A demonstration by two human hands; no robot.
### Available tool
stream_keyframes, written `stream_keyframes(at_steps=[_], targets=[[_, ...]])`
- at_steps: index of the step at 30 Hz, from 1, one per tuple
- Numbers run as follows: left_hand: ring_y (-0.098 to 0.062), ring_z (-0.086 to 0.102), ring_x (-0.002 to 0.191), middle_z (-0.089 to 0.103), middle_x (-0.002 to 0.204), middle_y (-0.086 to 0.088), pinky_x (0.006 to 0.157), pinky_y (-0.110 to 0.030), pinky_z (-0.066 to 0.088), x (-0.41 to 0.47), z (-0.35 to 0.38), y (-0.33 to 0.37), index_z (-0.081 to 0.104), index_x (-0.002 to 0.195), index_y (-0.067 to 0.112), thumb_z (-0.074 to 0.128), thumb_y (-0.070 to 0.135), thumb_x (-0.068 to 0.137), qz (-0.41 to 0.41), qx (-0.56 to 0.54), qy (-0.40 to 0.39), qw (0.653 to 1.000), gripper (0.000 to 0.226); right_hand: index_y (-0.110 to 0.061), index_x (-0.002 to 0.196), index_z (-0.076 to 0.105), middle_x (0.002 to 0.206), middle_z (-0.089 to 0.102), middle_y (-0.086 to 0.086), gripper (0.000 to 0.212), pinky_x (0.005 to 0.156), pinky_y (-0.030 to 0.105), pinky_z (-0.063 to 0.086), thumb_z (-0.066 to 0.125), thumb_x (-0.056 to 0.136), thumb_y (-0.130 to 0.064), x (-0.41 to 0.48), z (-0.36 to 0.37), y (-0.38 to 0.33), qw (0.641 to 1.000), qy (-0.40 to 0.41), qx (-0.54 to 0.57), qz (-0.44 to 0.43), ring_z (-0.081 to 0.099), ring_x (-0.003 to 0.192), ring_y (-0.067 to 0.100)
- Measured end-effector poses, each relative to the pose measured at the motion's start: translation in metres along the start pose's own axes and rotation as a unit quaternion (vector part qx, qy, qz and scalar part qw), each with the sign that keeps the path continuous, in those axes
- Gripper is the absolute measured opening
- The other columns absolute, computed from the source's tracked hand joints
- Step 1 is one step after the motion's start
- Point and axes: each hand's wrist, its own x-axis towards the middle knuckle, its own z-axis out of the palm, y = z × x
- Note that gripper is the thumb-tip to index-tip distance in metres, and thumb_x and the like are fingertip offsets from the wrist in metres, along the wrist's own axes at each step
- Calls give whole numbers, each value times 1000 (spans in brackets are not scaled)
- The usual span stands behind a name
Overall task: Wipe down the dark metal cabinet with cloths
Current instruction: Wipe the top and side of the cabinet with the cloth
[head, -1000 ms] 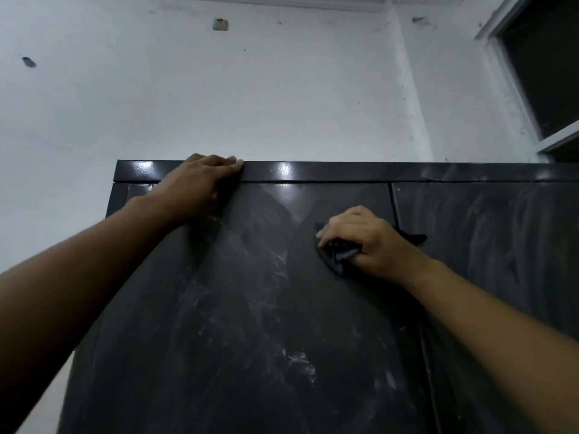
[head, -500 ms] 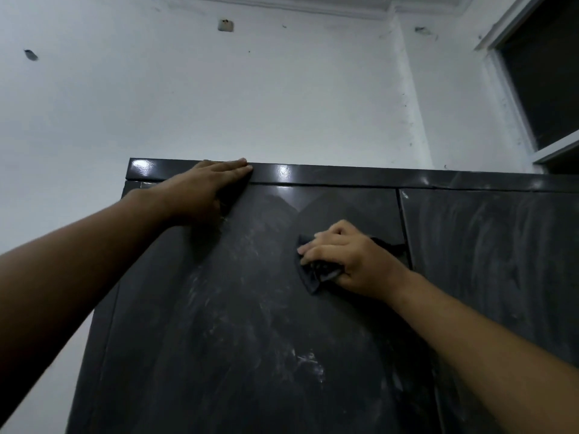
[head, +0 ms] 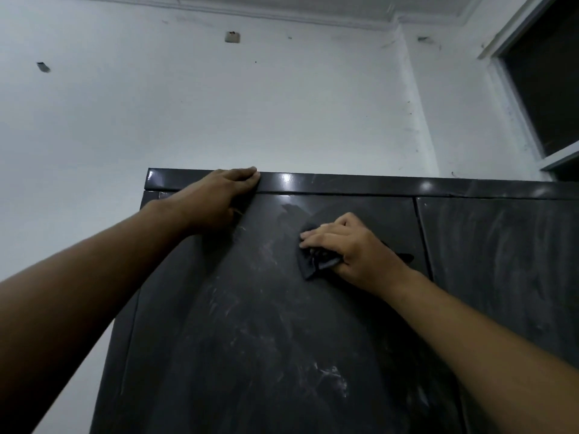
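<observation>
White-painted plaster wall fills the background, and against it stands the tall dark grey metal cabinet, seen from below its top edge. A crumpled dark grey cloth lies on the cabinet's left door under the right hand, whose fingers curl over it and bunch it against the metal. A corner of the cloth sticks out past the wrist, towards the door seam just right of that hand. Pale dusty smears streak the door, thickest well below the right hand.

Up and to the left, the left hand lies flat on the upper corner of the same door. Its fingers are straight and together, with the tips on the glossy top rail, and it holds nothing. The two hands are near each other but apart.

Beyond the seam, the right door shows faint hazy swirls. High above the left hand a small square fitting sits in the wall. Up and right of the right hand is a dark window opening with a pale frame.
</observation>
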Motion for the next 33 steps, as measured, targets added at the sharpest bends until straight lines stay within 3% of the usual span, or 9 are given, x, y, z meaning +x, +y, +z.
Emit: stream_keyframes(at_steps=[4,6,11,16,19,22,24,29,33], targets=[[-26,19,148,6,167,7,119,-31,17,0,-6,0,11,160,24,56,-3,84,3,9,-23,1000,92,-13,111,75,108,74,3,45,80,20,32,62,71,4,38,20,-6,945,212,-12,248,58,89,33],[-26,19,148,6,167,7,120,-32,18,0,-7,-1,12,160,24,57,-2,84,4,2,-28,1000,92,-13,109,75,104,74,6,42,78,25,31,62,73,4,58,40,-23,915,253,-23,313,57,88,35],[-23,18,151,7,167,5,122,-31,16,2,-6,-5,14,159,21,55,-5,82,13,-22,-27,999,91,-16,108,73,105,73,0,36,73,28,36,66,74,-4,61,68,-67,986,126,-12,107,50,83,23],[-14,16,152,7,166,8,121,-25,17,1,-8,-10,16,159,21,57,-9,81,24,-49,-33,998,93,-16,103,75,116,73,-2,28,82,22,35,58,81,-14,47,38,-46,999,40,14,-11,54,90,19],[-13,16,151,5,166,10,121,-26,18,2,-7,-10,14,159,23,60,-5,84,30,-42,-37,998,92,-17,103,74,114,73,0,34,85,27,34,61,73,-8,33,19,-9,987,130,-39,81,67,98,23],[-14,16,151,7,166,12,122,-32,22,2,-6,-11,16,159,26,58,-4,84,22,-33,-27,999,91,-14,105,75,111,74,4,42,79,19,27,58,70,1,29,24,7,924,255,-77,273,63,91,32],[-18,21,149,10,166,14,118,-41,31,3,-7,-8,20,158,31,59,0,84,15,-16,-12,1000,89,-13,102,75,105,75,5,37,74,14,23,60,72,0,47,41,-10,897,296,-71,321,61,85,35],[-24,28,146,21,165,6,114,-44,35,11,-10,-14,25,157,27,67,11,86,46,26,-20,998,84,-16,100,76,99,75,2,31,71,27,32,68,73,-3,78,80,-75,978,169,-13,122,50,77,25],[-14,28,148,17,164,16,115,-43,35,4,-14,-29,22,156,36,63,5,91,66,12,-32,997,84,-16,105,77,115,73,1,32,78,26,38,76,76,-4,60,77,-78,998,46,42,-33,53,83,26]])
